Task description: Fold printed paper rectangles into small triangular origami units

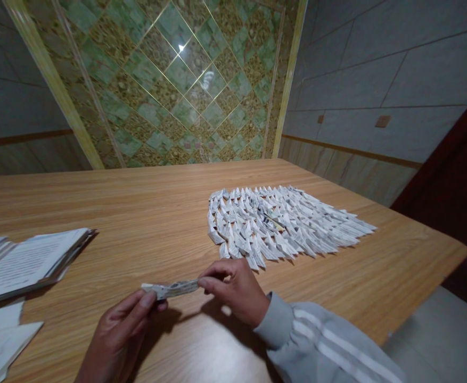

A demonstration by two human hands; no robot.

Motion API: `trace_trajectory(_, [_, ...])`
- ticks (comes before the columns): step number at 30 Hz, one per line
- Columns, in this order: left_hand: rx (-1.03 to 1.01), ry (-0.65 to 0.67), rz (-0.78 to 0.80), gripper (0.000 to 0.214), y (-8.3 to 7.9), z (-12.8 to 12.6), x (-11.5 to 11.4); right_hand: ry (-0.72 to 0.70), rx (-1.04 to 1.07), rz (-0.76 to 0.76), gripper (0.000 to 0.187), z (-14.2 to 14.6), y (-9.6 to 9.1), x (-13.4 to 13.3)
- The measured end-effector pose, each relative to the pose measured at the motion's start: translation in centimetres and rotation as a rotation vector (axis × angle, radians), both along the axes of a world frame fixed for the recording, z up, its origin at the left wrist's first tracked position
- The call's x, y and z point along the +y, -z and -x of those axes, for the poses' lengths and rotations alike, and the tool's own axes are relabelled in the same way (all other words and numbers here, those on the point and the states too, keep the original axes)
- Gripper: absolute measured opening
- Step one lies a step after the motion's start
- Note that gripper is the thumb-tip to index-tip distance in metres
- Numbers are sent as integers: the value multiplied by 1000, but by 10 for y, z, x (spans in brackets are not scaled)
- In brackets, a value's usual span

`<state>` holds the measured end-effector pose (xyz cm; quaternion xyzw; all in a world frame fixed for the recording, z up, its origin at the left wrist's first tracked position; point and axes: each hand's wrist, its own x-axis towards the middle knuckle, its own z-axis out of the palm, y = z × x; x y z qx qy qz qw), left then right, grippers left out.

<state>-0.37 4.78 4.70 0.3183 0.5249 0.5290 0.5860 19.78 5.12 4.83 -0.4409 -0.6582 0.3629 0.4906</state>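
Note:
A narrow folded strip of printed paper (177, 289) is stretched between my two hands, just above the wooden table. Its left end is pinched between the thumb and fingers of my left hand (123, 324). My right hand (237, 290), in a grey sleeve with white stripes, grips the other end between thumb and forefinger. Beyond my right hand lie many small folded paper boats (265, 223), packed close together in rows on the tabletop. Their pointed tips stand up, and print shows on them.
Stacks of printed sheets (33, 260) lie at the left, with loose folded papers (5, 338) in front of them. The wooden table (137, 207) reaches back toward a green and gold tiled wall (185, 80). Its right edge drops to a pale floor.

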Motion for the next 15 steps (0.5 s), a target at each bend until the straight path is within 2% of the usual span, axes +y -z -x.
trace_trajectory(4, [23,70,-14,47,11,4,3,71,6,-58,13,-16,-8,-1])
trace_trajectory(8, [123,166,-46,52,24,11,9,146,-64,-119,18,-48,-20,-10])
trace_trajectory(12, [187,192,-35,54,36,16,13,279,-85,-109,27,-103,-27,-25])
trace_trajectory(15, [214,128,-10,53,44,14,11,511,-138,-27,37,-164,-29,-41])
